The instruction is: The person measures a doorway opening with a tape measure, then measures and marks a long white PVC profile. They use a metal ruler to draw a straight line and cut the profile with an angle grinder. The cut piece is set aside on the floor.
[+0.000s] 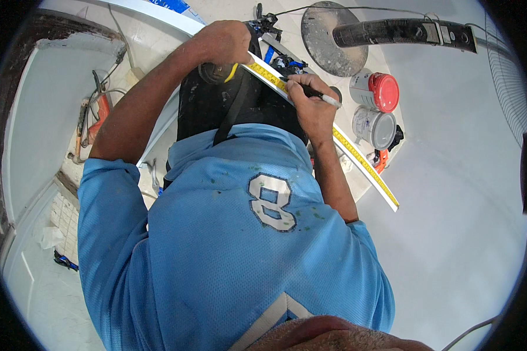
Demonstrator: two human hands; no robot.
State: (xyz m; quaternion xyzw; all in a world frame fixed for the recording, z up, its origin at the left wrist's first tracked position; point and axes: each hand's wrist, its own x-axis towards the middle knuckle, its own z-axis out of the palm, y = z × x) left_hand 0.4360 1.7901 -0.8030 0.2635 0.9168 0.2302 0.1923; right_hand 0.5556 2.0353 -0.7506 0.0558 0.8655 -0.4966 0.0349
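Bare forearms angle inward before a person's torso. The left forearm slants forward and to the right, its left hand back-up with fingers curled under, palm hidden. The right forearm runs forward and slightly left; at the right hand, thumb and fingers pinch in a writing pose.

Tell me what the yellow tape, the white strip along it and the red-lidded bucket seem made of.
Yellow tape: probably coated metal, being a thin, flat ribbon with dark markings. White strip: plastic or painted metal; its plain, even white leaves it open. Red-lidded bucket: likely plastic, smooth, judging by the lid's moulded-looking rim.
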